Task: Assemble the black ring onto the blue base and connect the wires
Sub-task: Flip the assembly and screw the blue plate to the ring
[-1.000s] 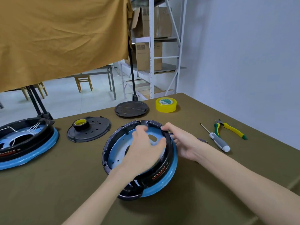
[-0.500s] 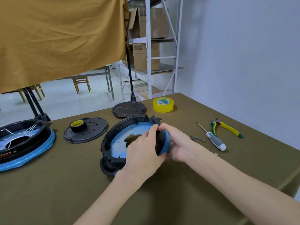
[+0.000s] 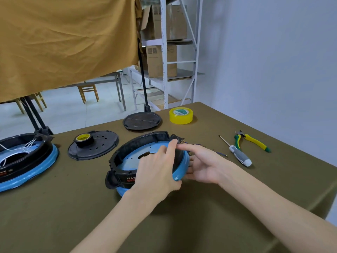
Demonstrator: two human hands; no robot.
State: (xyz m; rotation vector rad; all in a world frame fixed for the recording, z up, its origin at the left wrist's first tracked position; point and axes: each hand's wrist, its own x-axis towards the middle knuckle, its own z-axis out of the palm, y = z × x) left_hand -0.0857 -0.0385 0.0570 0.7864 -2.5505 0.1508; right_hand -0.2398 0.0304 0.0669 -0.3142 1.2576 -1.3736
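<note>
Olive-green cloth covers the table (image 3: 209,216), with a white wall to the right and a mustard curtain (image 3: 63,42) hung upper left. Near the table's middle sits the blue base (image 3: 180,170), tipped up on its near-right edge, with the black ring (image 3: 138,143) seated in it, its tabbed corner sticking out at lower left. Left hand (image 3: 156,172) drapes over the near-right rim, fingers curled onto the ring's inner wall, thumb under the blue edge, so it grips the assembly. Right hand (image 3: 202,165) cups the outer right side of the base, index finger stretched toward the ring's top edge, other fingers tucked under and gripping. Thin wires (image 3: 218,153) trail just right of the base (blurry, possibly blue, cannot tell where they end).

Further out: screwdriver (image 3: 238,156) and yellow-green pliers (image 3: 253,141) lie side by side on the right. Yellow tape roll (image 3: 180,115) stands at the far edge, beside a black round cover (image 3: 142,121). A second perforated black disc (image 3: 94,147) left of the base carries a small black-and-yellow tape roll (image 3: 83,140). At far left another blue-and-black assembly (image 3: 27,161) with white wires inside. Behind, metal shelving (image 3: 164,52) with cardboard boxes, and wooden chairs (image 3: 88,92).
</note>
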